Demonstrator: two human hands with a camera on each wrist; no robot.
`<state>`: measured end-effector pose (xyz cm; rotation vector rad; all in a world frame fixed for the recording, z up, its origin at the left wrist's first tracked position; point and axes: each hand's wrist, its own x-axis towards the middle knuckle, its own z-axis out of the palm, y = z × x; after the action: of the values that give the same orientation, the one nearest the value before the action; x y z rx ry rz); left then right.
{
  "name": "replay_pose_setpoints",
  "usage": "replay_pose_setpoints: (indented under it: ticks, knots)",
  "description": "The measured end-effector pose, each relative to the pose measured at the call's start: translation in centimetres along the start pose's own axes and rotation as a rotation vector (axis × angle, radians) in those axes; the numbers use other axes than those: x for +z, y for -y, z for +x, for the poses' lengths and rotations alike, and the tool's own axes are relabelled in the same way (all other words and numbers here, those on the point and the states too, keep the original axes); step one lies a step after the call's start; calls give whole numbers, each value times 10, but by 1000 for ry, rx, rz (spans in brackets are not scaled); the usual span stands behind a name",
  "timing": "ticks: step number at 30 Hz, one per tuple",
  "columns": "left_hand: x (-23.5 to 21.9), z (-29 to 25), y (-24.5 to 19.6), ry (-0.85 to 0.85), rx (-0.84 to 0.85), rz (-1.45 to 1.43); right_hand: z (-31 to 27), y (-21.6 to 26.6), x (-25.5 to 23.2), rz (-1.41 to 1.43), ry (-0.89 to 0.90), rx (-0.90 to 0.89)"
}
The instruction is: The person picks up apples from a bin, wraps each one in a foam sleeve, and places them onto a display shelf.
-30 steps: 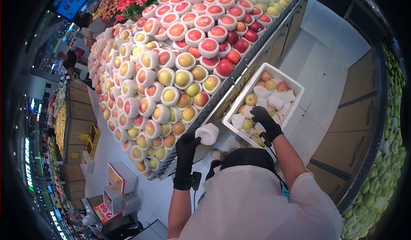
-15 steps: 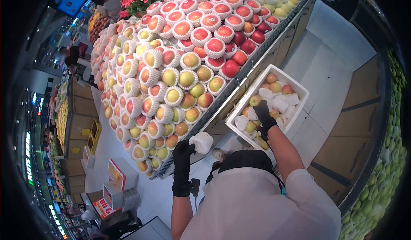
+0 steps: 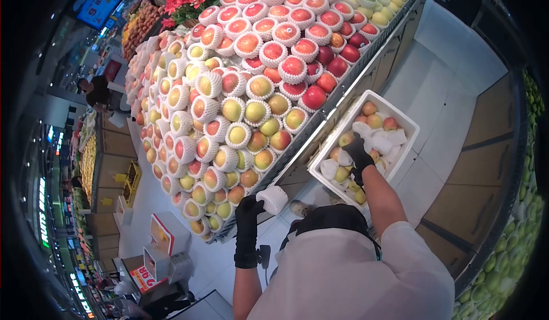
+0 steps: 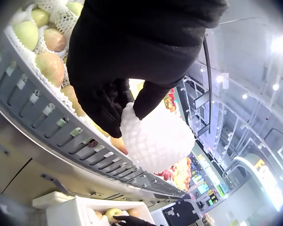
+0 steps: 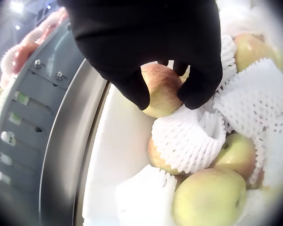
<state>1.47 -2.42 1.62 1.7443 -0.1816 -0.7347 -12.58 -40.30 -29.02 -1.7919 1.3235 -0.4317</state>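
Note:
Both hands wear black gloves. My left hand [image 3: 247, 214] pinches an empty-looking white foam fruit net [image 4: 155, 141] by its edge between thumb and fingers, held up beside the display's front corner. In the white foam box [image 3: 394, 108], my right hand [image 3: 358, 154] reaches down over the fruit. Its thumb and fingers close around the sides of a red-and-yellow apple [image 5: 162, 92] at the box's left wall. Around that apple lie more apples, among them a yellow-green one [image 5: 210, 197], and loose white foam nets [image 5: 188, 141].
A slanted display of netted apples [image 3: 231, 110] rises ahead, edged by a grey slatted rail [image 4: 80, 136]. Wooden cabinets [image 3: 474, 177] with green fruit [image 3: 497, 274] stand at right. White boxes [image 3: 163, 234] and a price sign [image 3: 143, 277] are at left. A person [image 3: 97, 91] stands far left.
My right hand has moved from above the fruit down onto an apple at the box's left wall and now grips it. The left hand keeps the foam net, which has tilted.

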Motion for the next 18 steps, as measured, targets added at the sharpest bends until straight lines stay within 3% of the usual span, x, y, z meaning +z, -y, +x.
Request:
replay_pose_setpoints:
  ticks: [5, 8, 12, 18]
  knots:
    - [7, -2, -11, 29, -12, 28, 11, -20, 27, -144, 40, 63]
    - [9, 1, -8, 26, -30, 11, 0, 4, 11, -154, 57, 87]
    - [9, 3, -6, 50, -8, 10, -3, 3, 13, 1, -16, 83]
    - [9, 7, -2, 30, 57, -26, -22, 34, -21, 148, -47, -19]
